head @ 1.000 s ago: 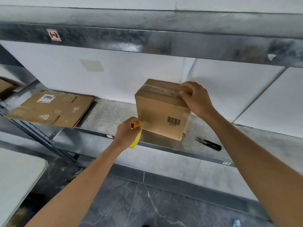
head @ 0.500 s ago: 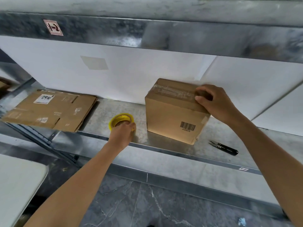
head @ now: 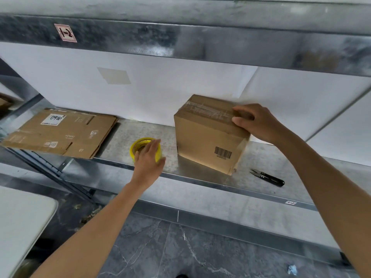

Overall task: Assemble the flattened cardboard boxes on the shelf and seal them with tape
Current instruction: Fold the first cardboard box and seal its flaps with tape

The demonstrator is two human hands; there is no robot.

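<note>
Flat box (head: 60, 133): folded cardboard, white label on top, lying at the left end of the shelf (head: 200, 189), its near edge past the shelf front. Not yet assembled; likely parked there as the next one to build.

Roll (head: 140, 146): yellow tape, flat on its side, between the flat box and the box, near the shelf front. Probably kept there for easy reach.

Left hand (head: 148, 163): over the roll, fingers straight and close together, curled round nothing. Whether they touch the roll cannot be told.

Box (head: 208, 141): assembled, standing on the shelf right of centre, turned corner-forward, barcode on the near side. A clear strip (head: 206, 111) runs across the closed top flaps.

Right hand (head: 261, 123): on the box's top right edge, fingers bent over the top, thumb at the strip's end. This looks like steadying the box or pressing the strip down.

Snips (head: 268, 178): black, lying on the shelf just right of the box, apart from both hands; likely for cutting tape.
</note>
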